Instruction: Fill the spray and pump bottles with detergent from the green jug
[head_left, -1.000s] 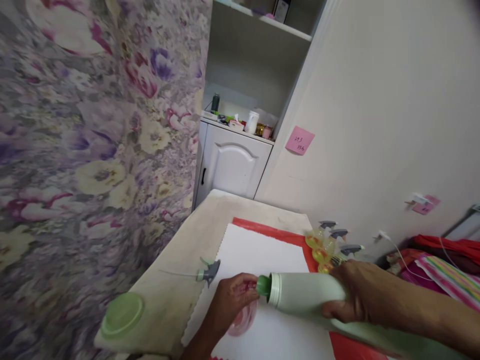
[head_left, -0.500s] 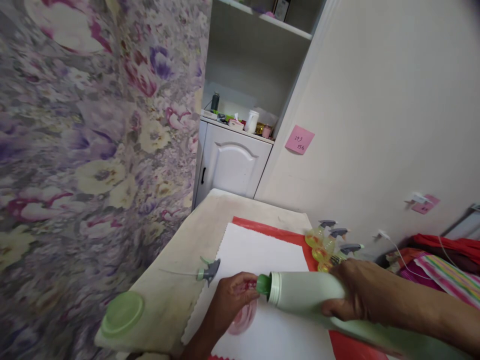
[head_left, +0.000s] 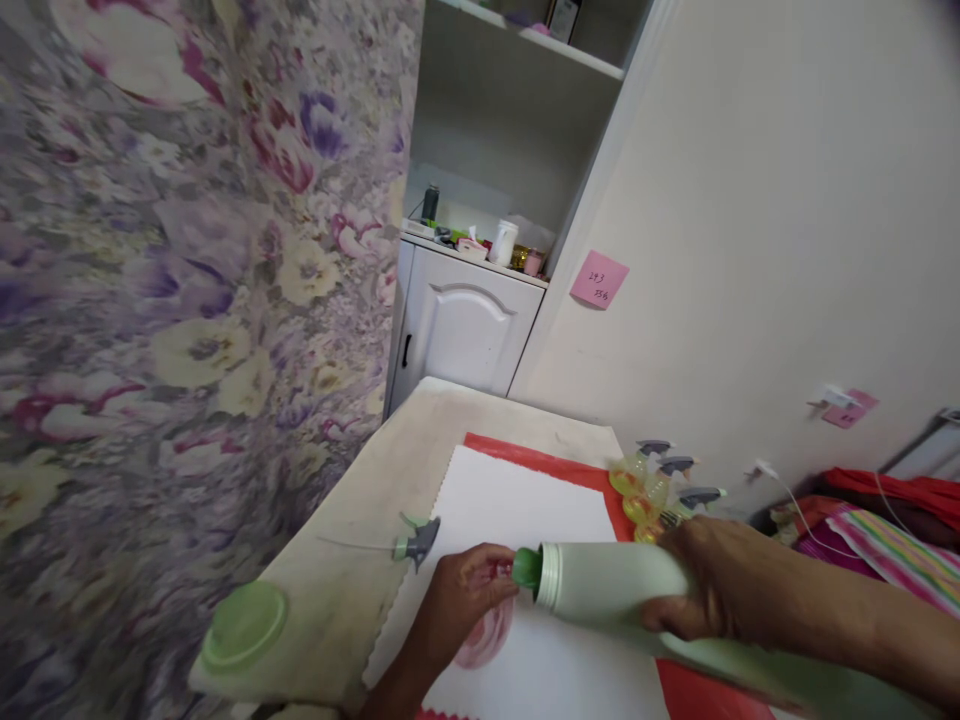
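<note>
My right hand (head_left: 709, 585) grips a large pale green bottle (head_left: 611, 580), tipped on its side with the mouth facing left. Its darker green spout (head_left: 527, 568) meets the neck of a clear pink bottle (head_left: 484, 635). Around that neck my left hand (head_left: 469, 590) is closed, and the bottle stands on a white sheet (head_left: 540, 510). Left of my left hand lies a grey and green spray trigger head (head_left: 418, 543) with its thin tube pointing left. Whether liquid is flowing cannot be made out.
A round green lid (head_left: 245, 625) lies at the table's (head_left: 337, 560) near left corner. Several yellow spray bottles (head_left: 641, 490) stand on red paper (head_left: 536, 457) at the right, by the wall. A floral curtain (head_left: 195, 300) borders the left side; a white cabinet (head_left: 469, 320) stands behind.
</note>
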